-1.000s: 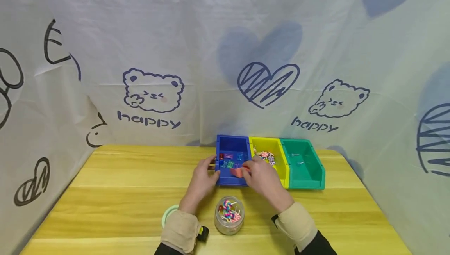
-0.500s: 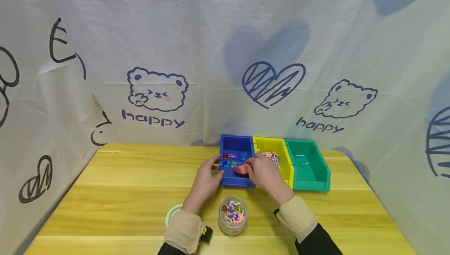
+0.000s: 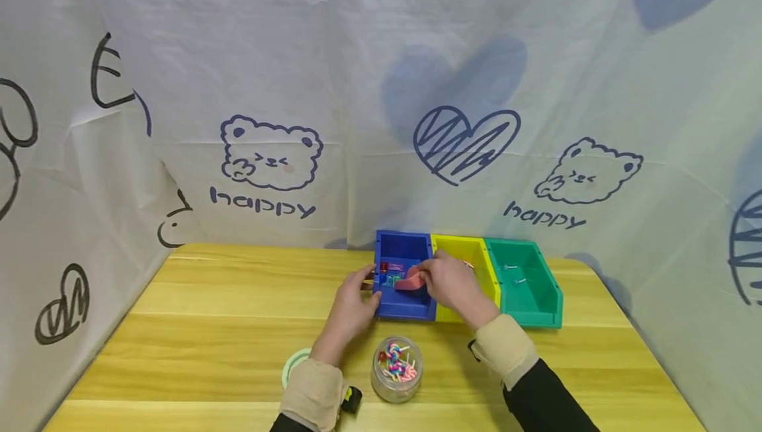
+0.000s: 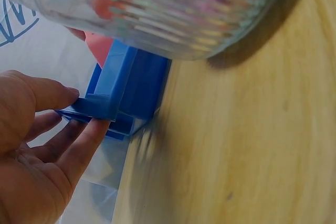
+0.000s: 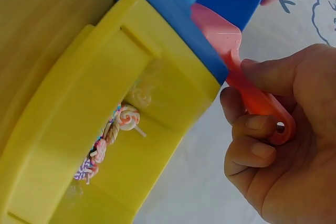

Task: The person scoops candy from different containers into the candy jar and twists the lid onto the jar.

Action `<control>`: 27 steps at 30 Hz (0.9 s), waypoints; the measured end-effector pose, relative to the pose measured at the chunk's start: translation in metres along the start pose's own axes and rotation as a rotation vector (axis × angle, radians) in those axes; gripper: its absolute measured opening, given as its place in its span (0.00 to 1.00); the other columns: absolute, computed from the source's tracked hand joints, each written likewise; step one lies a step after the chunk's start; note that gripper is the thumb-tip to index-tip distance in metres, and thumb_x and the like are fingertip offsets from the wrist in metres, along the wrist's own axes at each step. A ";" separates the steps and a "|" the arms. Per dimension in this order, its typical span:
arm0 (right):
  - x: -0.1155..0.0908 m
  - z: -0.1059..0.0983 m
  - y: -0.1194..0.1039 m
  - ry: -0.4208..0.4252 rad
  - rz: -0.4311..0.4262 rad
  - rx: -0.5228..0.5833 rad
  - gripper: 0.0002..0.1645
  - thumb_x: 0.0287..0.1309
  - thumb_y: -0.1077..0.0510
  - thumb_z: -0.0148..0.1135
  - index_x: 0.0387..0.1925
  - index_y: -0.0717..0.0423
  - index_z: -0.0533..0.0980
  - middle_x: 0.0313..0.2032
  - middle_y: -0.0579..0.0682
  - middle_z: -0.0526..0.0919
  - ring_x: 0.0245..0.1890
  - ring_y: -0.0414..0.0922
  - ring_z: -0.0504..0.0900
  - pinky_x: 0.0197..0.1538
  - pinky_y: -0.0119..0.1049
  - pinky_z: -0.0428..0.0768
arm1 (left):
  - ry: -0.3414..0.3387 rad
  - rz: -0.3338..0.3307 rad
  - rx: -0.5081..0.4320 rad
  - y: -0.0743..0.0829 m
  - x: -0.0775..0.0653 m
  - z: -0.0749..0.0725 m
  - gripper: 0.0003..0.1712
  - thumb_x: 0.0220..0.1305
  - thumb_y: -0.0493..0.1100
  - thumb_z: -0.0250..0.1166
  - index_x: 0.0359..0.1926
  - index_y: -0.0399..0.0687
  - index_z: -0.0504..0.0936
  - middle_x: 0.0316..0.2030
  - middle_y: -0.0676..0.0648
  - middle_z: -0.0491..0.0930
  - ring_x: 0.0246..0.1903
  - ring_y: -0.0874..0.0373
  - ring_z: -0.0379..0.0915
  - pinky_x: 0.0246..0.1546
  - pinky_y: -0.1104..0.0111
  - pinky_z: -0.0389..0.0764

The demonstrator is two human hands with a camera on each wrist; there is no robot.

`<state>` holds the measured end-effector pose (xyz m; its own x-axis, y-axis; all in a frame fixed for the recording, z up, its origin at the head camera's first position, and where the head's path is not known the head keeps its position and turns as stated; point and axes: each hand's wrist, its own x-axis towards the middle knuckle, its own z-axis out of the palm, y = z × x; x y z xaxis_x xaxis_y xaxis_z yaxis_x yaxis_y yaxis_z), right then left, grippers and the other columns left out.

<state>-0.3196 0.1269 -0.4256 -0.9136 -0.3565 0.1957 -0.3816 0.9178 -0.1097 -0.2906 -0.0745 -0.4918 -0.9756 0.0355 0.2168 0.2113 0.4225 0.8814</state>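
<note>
My left hand (image 3: 350,306) grips the left side wall of the blue bin (image 3: 405,311), its thumb and fingers on opposite faces of the rim in the left wrist view. In my right hand (image 3: 455,286) is a pink scoop (image 3: 411,280); the right wrist view has its handle (image 5: 262,106) between thumb and curled fingers. The scoop's blade reaches down inside the blue bin, beside several small coloured translucent gem-like pieces (image 3: 393,278). My right hand overlaps the yellow bin (image 3: 461,245) in the head view. Small candy-shaped pieces, one a swirl lollipop (image 5: 128,118), lie in that bin.
A green bin (image 3: 530,306) with a few clear-headed pins adjoins the yellow one. Nearer me, a clear jar (image 3: 397,393) holding miniature lollipops stands between my forearms. A pale green ring-shaped lid (image 3: 288,369) lies by my left sleeve. A printed cloth (image 3: 357,88) hangs behind the table.
The scoop and my right hand have moved farther back in the blue bin, toward the gem-like pieces, hiding more of the yellow bin's contents. My left hand keeps its hold. The head view shifts slightly.
</note>
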 end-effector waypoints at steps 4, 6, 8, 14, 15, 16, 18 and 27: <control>0.006 -0.001 0.004 -0.030 0.007 -0.001 0.10 0.69 0.58 0.67 0.46 0.57 0.89 0.34 0.51 0.79 0.30 0.46 0.74 0.36 0.39 0.83 | -0.010 -0.009 0.011 0.002 0.000 0.000 0.31 0.68 0.30 0.66 0.71 0.37 0.72 0.60 0.34 0.77 0.55 0.41 0.80 0.60 0.51 0.81; 0.009 -0.002 0.007 -0.038 -0.001 -0.003 0.10 0.69 0.59 0.66 0.46 0.57 0.89 0.35 0.51 0.79 0.30 0.46 0.74 0.37 0.39 0.83 | -0.015 -0.017 0.014 0.003 0.000 -0.001 0.31 0.68 0.31 0.66 0.71 0.37 0.72 0.60 0.34 0.77 0.55 0.41 0.79 0.60 0.50 0.81; 0.012 -0.002 0.009 -0.038 -0.018 0.001 0.10 0.69 0.61 0.65 0.47 0.57 0.89 0.35 0.50 0.79 0.31 0.46 0.75 0.39 0.39 0.83 | -0.020 -0.027 0.015 0.004 0.000 -0.001 0.31 0.69 0.31 0.66 0.72 0.37 0.72 0.61 0.34 0.77 0.55 0.41 0.79 0.60 0.51 0.81; 0.017 -0.003 0.014 0.001 -0.109 -0.015 0.09 0.66 0.62 0.68 0.45 0.57 0.89 0.34 0.50 0.81 0.33 0.48 0.76 0.39 0.38 0.82 | -0.011 -0.022 0.004 0.004 0.000 -0.002 0.32 0.68 0.30 0.66 0.72 0.36 0.71 0.60 0.33 0.77 0.55 0.41 0.79 0.60 0.51 0.81; 0.018 -0.003 0.015 0.005 -0.122 -0.015 0.09 0.66 0.61 0.69 0.45 0.57 0.90 0.33 0.50 0.80 0.33 0.48 0.75 0.40 0.38 0.81 | -0.008 -0.017 0.003 0.004 0.000 -0.002 0.32 0.68 0.30 0.66 0.72 0.36 0.72 0.59 0.33 0.77 0.55 0.41 0.80 0.60 0.50 0.81; 0.019 -0.003 0.016 0.006 -0.132 -0.013 0.08 0.66 0.61 0.70 0.45 0.57 0.90 0.33 0.49 0.80 0.33 0.48 0.75 0.40 0.38 0.80 | -0.008 -0.012 0.007 0.004 0.000 -0.002 0.32 0.68 0.30 0.66 0.71 0.36 0.72 0.59 0.33 0.77 0.54 0.41 0.80 0.60 0.50 0.81; 0.020 -0.003 0.016 -0.002 -0.149 -0.004 0.09 0.66 0.61 0.69 0.45 0.57 0.89 0.33 0.49 0.80 0.34 0.48 0.75 0.40 0.39 0.80 | -0.007 -0.010 0.012 0.003 0.000 -0.001 0.32 0.68 0.30 0.66 0.71 0.36 0.72 0.59 0.34 0.77 0.54 0.41 0.80 0.59 0.50 0.82; 0.026 -0.001 0.019 -0.036 -0.167 0.022 0.12 0.67 0.66 0.65 0.48 0.58 0.88 0.39 0.51 0.83 0.38 0.50 0.78 0.51 0.43 0.83 | 0.001 0.006 0.020 0.003 -0.001 -0.001 0.31 0.68 0.30 0.67 0.71 0.36 0.72 0.58 0.33 0.78 0.54 0.41 0.80 0.59 0.50 0.82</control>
<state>-0.3502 0.1353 -0.4220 -0.8416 -0.5101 0.1775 -0.5311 0.8414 -0.1001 -0.2893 -0.0738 -0.4887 -0.9742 0.0371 0.2228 0.2161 0.4402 0.8715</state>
